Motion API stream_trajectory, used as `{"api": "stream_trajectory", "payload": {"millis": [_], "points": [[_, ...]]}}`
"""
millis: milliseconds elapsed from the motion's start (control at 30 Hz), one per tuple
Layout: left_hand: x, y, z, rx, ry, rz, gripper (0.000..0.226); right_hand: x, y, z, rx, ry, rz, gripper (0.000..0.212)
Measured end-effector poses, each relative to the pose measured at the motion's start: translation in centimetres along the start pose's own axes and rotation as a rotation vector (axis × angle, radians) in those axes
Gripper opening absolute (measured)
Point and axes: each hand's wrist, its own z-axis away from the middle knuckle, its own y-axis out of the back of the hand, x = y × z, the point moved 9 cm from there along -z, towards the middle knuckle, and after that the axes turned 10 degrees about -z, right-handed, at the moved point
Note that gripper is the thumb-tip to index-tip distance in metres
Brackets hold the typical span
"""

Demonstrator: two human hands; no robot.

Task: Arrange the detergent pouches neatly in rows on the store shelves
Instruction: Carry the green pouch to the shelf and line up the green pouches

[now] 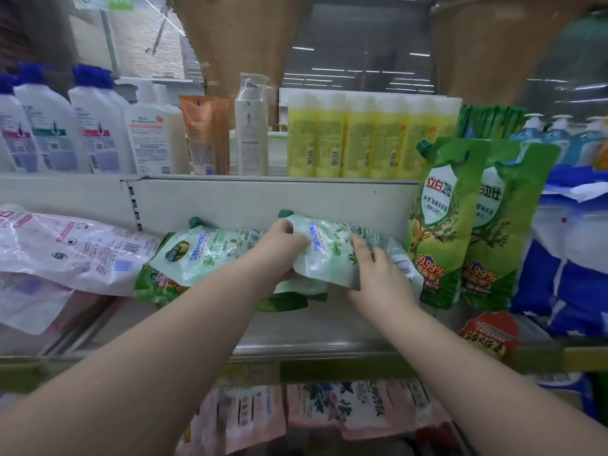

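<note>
A pale green detergent pouch (332,248) with a dark green cap lies on its side in the middle of the shelf (296,327). My left hand (279,245) grips its left end from above. My right hand (378,274) holds its lower right edge. Under and left of it lies a second pale green pouch (204,255), also flat. Two bright green pouches (437,225) stand upright to the right, touching the held pouch's end. Pink-and-white pouches (72,251) lie flat at the left.
Blue-and-white bags (566,268) stand at the far right. The upper shelf carries white bottles with blue caps (59,126), yellow bottles (368,136) and blue pump bottles (559,139). Pink pouches (329,413) fill the shelf below. A red label (487,334) hangs on the shelf's front edge.
</note>
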Motion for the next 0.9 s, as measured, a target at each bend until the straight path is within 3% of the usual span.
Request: {"api": "stream_trajectory", "payload": {"millis": [100,233,333,400,467,533,633,733,800,833,900], "points": [[2.7,-2.1,0.7,-0.024,-0.066,0.157,0.034,0.4,2.2,0.3,0.140,0.010,-0.181,0.085],[6.8,-6.5,1.7,-0.165,-0.223,0.191,0.067,1.5,5.8,0.1,0.310,-0.040,-0.579,0.048],[7.7,-8.7,1.6,-0.095,-0.428,0.206,0.071,3.2,6.2,0.3,0.343,-0.124,-0.849,0.023],[6.3,-10.5,1.5,-0.084,-0.487,0.108,0.074,4.3,5.8,0.5,0.328,-0.193,-0.999,0.028],[5.0,-12.0,1.1,-0.065,-0.533,-0.160,0.075,4.9,5.5,0.4,0.261,-0.203,-1.068,0.042],[4.5,-12.6,0.7,-0.049,-0.540,-0.344,0.081,5.2,5.7,0.7,0.156,-0.164,-1.090,0.046],[4.6,-13.3,0.3,-0.089,-0.574,-0.389,0.095,6.7,7.5,2.6,0.092,-0.035,-0.997,0.026],[3.8,-13.6,-0.5,-0.036,-0.563,-0.469,0.103,9.4,13.6,6.4,0.535,0.130,-0.688,0.018],[3.4,-13.8,-0.9,-0.004,-0.544,-0.463,0.102,11.9,16.5,8.3,0.797,0.090,-0.577,0.010],[3.3,-13.8,-1.3,0.008,-0.538,-0.440,0.100,13.2,16.9,8.2,0.827,0.011,-0.582,0.020],[3.1,-13.6,-2.0,0.009,-0.513,-0.406,0.096,15.6,15.3,6.3,0.660,-0.185,-0.655,0.043]]}}
